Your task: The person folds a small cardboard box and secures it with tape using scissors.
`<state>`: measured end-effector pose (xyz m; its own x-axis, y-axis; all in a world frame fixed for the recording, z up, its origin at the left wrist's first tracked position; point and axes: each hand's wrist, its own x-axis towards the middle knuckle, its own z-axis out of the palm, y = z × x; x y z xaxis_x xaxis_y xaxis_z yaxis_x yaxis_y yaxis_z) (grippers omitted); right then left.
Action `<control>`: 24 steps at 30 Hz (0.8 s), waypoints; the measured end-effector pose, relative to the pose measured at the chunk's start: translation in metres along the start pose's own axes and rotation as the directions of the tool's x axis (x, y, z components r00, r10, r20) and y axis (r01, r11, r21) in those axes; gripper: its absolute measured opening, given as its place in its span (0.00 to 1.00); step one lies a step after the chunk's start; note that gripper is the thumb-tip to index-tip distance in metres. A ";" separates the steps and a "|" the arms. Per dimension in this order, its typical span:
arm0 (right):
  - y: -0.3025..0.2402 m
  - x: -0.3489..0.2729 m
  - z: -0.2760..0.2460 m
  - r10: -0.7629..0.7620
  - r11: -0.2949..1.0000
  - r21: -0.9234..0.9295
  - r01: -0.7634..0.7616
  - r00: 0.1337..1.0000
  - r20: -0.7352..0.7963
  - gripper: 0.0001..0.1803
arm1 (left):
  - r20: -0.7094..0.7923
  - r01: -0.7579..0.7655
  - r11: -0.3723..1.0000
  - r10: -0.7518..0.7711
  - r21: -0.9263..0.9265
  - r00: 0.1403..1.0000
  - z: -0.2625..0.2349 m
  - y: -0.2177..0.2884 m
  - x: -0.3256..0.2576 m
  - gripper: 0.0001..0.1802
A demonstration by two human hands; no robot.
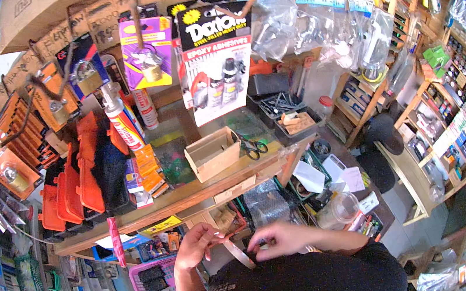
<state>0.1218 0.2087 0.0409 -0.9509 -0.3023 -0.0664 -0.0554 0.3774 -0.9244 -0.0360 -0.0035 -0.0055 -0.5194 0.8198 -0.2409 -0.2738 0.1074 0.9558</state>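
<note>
In front of my dark shirt, my left hand (200, 245) is raised with thumb and fingertips pinched at the upper end of a narrow, pale, shiny strip (239, 254). The strip slants down toward my chest, and its lower end lies against the shirt. Close to its right side is my right hand (280, 239), somewhat blurred, its fingers curled inward. Something small and dark shows at those fingertips, too unclear to name. Beyond both hands, on the glass-topped counter, stand an open wooden box (213, 155) and black-handled scissors (253, 146).
A wooden counter edge (192, 196) runs ahead of my hands. Packaged padlocks (150, 68) and an adhesive pack (216, 65) hang above it. Orange cases (88, 164) stand at left. Below are a pink basket (140, 287) and a clear plastic jar (339, 211).
</note>
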 end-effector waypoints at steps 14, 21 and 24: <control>0.015 -0.009 -0.005 0.065 0.970 -0.200 -0.136 0.944 -0.324 0.09 | -0.137 -0.127 0.923 0.082 -0.363 0.987 0.000 -0.026 0.020 0.12; 0.020 0.035 -0.086 -0.096 0.569 -0.707 -0.419 0.821 -0.563 0.05 | -0.261 -0.234 0.843 0.117 -0.484 0.958 0.011 -0.024 0.002 0.14; 0.036 0.058 -0.115 -0.174 0.377 -0.830 -0.411 0.849 -0.499 0.08 | -0.274 -0.268 0.812 0.139 -0.518 0.952 0.012 -0.027 -0.007 0.13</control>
<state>0.0298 0.3056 0.0469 -0.9495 0.1145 0.2920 0.1170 0.9931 -0.0091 -0.0151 -0.0049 -0.0274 -0.7544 0.6408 -0.1425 -0.5025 -0.4240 0.7535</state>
